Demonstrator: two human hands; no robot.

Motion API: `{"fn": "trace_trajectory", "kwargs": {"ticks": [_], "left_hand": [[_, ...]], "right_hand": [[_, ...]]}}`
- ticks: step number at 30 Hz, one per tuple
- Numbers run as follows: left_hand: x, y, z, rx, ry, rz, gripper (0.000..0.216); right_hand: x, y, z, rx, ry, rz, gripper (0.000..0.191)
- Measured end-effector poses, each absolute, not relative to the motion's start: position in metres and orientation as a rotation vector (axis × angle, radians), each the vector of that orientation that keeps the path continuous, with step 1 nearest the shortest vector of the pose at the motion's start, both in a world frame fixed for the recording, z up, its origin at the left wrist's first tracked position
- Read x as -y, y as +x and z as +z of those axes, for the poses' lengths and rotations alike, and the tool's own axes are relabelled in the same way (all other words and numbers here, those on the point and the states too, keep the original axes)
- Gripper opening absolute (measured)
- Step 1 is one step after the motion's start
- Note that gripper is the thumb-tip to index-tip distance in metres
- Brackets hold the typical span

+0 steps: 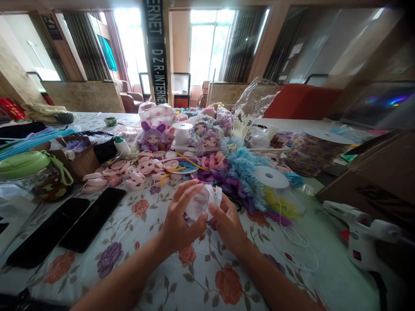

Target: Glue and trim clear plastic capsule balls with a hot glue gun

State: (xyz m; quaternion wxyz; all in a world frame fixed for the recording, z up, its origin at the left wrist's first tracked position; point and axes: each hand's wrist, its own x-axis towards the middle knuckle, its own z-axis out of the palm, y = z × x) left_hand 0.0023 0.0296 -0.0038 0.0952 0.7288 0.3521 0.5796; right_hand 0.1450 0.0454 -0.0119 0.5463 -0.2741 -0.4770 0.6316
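Note:
Both my hands meet over the flowered tablecloth at the middle of the table. My left hand curls its fingers round a small white, partly see-through piece that looks like plastic or fabric. My right hand pinches the same piece from the right side. Just beyond the hands lie several pink doll face parts, colourful pipe cleaners and fluffy blue, purple and yellow trim.
Two dark phones lie at the left. A white glue gun stands at the right beside a cardboard box. A white spool, dolls, a green-lidded jar and a clear bag crowd the far table.

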Motion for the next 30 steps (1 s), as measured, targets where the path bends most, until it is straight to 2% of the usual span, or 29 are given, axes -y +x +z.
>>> {"fn": "trace_trajectory", "kwargs": {"ticks": [12,18,23,30], "left_hand": [[-0.0251,0.0012,-0.0054,-0.997,2.2,1.765,0.052],[-0.023,-0.0001,-0.003,-0.991,2.255,1.718,0.05],[-0.0243,0.0003,-0.0041,-1.027,2.295,1.722,0.05],[-0.028,0.0059,-0.0066,-1.115,2.015,1.739,0.044]], "right_hand": [[-0.0396,0.1438,-0.0167,1.259,-0.641,1.408,0.048],[-0.0389,0.1454,-0.0184,1.229,-0.644,1.459,0.038],[-0.0386,0.1447,-0.0164,1.214,-0.716,1.417,0.041],[-0.0414,0.1424,-0.0164,1.155,-0.765,1.49,0.041]]}}
